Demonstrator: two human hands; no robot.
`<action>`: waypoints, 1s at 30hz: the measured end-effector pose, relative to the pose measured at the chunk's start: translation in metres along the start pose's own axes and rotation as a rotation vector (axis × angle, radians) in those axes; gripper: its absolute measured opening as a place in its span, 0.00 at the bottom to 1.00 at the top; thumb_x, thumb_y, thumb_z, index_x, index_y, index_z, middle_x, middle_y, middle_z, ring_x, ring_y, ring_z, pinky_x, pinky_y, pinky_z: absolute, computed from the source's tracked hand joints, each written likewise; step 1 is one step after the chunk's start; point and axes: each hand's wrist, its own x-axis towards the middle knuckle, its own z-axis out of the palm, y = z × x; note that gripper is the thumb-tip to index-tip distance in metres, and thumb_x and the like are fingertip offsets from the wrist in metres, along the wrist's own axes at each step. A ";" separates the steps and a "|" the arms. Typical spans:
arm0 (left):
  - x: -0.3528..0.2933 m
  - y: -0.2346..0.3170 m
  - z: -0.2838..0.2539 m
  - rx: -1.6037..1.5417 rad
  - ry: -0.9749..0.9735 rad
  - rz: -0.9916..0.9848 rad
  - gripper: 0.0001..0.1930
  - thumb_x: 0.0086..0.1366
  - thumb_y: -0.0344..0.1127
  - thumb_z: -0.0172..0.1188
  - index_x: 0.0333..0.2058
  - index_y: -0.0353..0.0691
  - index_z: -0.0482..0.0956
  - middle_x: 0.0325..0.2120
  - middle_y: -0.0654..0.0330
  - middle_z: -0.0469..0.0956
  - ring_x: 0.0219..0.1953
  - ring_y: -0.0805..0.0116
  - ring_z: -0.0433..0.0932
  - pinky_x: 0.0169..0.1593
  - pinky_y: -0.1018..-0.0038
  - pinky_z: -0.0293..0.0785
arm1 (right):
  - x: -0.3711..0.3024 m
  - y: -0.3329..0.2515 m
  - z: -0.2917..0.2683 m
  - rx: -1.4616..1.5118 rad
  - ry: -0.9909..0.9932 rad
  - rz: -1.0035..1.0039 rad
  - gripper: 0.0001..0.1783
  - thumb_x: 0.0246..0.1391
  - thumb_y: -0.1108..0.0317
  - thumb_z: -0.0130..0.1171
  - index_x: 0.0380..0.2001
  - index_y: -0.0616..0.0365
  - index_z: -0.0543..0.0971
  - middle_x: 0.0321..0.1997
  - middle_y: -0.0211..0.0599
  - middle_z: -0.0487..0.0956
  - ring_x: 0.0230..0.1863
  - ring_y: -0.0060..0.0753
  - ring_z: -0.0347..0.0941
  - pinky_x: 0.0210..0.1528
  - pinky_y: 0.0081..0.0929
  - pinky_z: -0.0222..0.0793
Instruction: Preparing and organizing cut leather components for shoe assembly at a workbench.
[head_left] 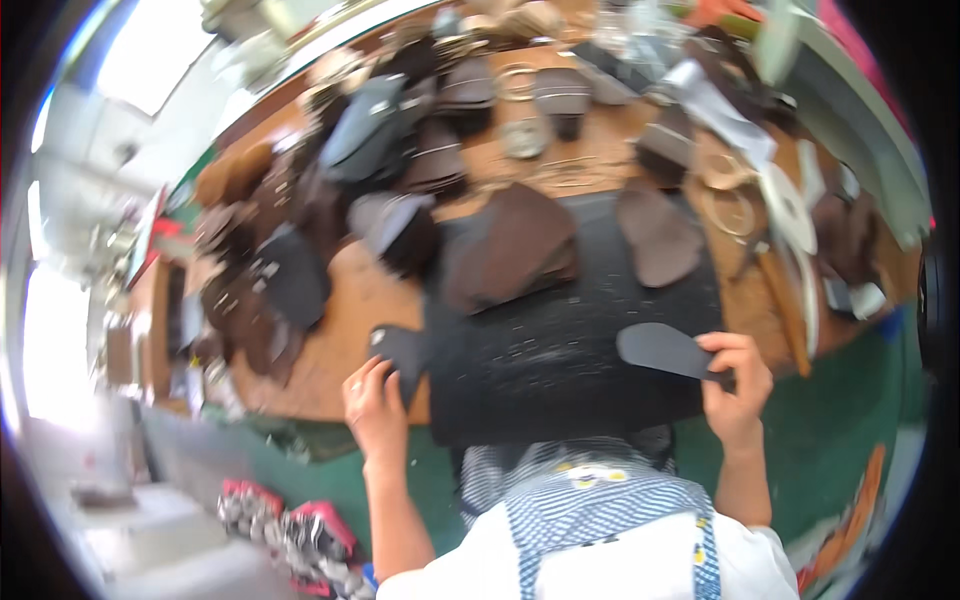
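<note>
My right hand [738, 388] pinches the narrow end of a dark grey, insole-shaped piece [662, 348], held above a black mat [560, 390]. My left hand [376, 405] has its fingers closed on the edge of a dark, flat piece [404, 350] beside the mat's left edge; blur hides its full outline. A stack of brown, sole-shaped pieces [515, 250] lies on the far part of the mat. To its right is a single flat brown piece [660, 235].
Piles of brown pieces [265, 290] and dark bundles [375, 130] crowd the wooden table [350, 300]. Tape rolls [730, 205], a wooden-handled tool [785, 305] and a round tin [523, 138] lie around the mat. Patterned cloth [290, 530] is at lower left.
</note>
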 end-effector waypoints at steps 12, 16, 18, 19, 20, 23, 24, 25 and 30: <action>0.020 -0.066 -0.009 -0.065 0.309 -0.301 0.07 0.67 0.33 0.66 0.38 0.35 0.81 0.32 0.53 0.83 0.33 0.55 0.83 0.40 0.64 0.79 | 0.016 -0.021 0.039 0.174 -0.078 0.072 0.13 0.48 0.90 0.61 0.33 0.62 0.74 0.39 0.41 0.80 0.38 0.36 0.79 0.44 0.29 0.76; 0.007 -0.068 -0.054 0.205 0.168 -0.805 0.05 0.67 0.31 0.63 0.35 0.36 0.80 0.36 0.51 0.83 0.39 0.52 0.82 0.40 0.62 0.78 | 0.021 -0.023 0.043 0.157 -0.129 0.118 0.12 0.53 0.88 0.61 0.38 0.62 0.76 0.38 0.37 0.77 0.39 0.31 0.76 0.45 0.26 0.73; -0.010 -0.062 -0.045 0.225 0.371 -0.190 0.06 0.62 0.29 0.67 0.36 0.36 0.80 0.43 0.50 0.82 0.49 0.51 0.80 0.47 0.63 0.77 | 0.023 -0.025 0.051 0.164 -0.146 0.109 0.11 0.53 0.87 0.61 0.37 0.62 0.76 0.37 0.37 0.77 0.38 0.30 0.76 0.44 0.25 0.73; -0.014 -0.050 -0.037 0.083 0.291 -0.132 0.08 0.60 0.28 0.69 0.37 0.37 0.80 0.45 0.51 0.81 0.52 0.51 0.78 0.49 0.64 0.77 | 0.024 -0.026 0.055 0.169 -0.157 0.106 0.10 0.54 0.87 0.61 0.37 0.63 0.76 0.37 0.38 0.77 0.37 0.30 0.76 0.43 0.25 0.72; -0.014 -0.024 -0.032 -0.065 0.206 -0.072 0.10 0.58 0.28 0.70 0.38 0.37 0.80 0.48 0.51 0.80 0.55 0.50 0.75 0.52 0.64 0.76 | 0.026 -0.029 0.058 0.161 -0.162 0.107 0.10 0.54 0.87 0.61 0.37 0.63 0.76 0.37 0.38 0.77 0.37 0.30 0.76 0.43 0.25 0.72; -0.019 0.009 -0.019 -0.278 0.030 -0.131 0.12 0.58 0.27 0.71 0.41 0.37 0.81 0.49 0.51 0.79 0.54 0.50 0.76 0.55 0.62 0.76 | 0.034 -0.041 0.071 0.180 -0.215 0.079 0.09 0.54 0.87 0.62 0.37 0.64 0.77 0.36 0.38 0.78 0.36 0.30 0.76 0.42 0.24 0.73; -0.022 0.006 -0.012 -0.155 0.060 -0.080 0.13 0.58 0.27 0.71 0.41 0.36 0.81 0.49 0.51 0.80 0.53 0.49 0.78 0.54 0.61 0.77 | 0.035 -0.043 0.075 0.201 -0.227 0.067 0.09 0.55 0.86 0.62 0.38 0.64 0.78 0.36 0.38 0.79 0.36 0.31 0.78 0.41 0.24 0.73; -0.025 0.003 -0.006 -0.032 0.089 -0.029 0.13 0.58 0.28 0.71 0.42 0.36 0.82 0.48 0.51 0.81 0.52 0.49 0.79 0.54 0.61 0.78 | 0.035 -0.044 0.078 0.222 -0.238 0.092 0.08 0.56 0.85 0.62 0.38 0.64 0.78 0.35 0.37 0.80 0.35 0.30 0.78 0.42 0.24 0.73; -0.023 -0.006 -0.003 0.041 0.153 0.107 0.12 0.60 0.30 0.69 0.43 0.36 0.82 0.40 0.52 0.86 0.42 0.52 0.85 0.45 0.60 0.81 | 0.025 -0.032 0.064 0.214 -0.205 0.281 0.05 0.61 0.81 0.61 0.39 0.64 0.78 0.34 0.34 0.81 0.34 0.24 0.77 0.41 0.23 0.73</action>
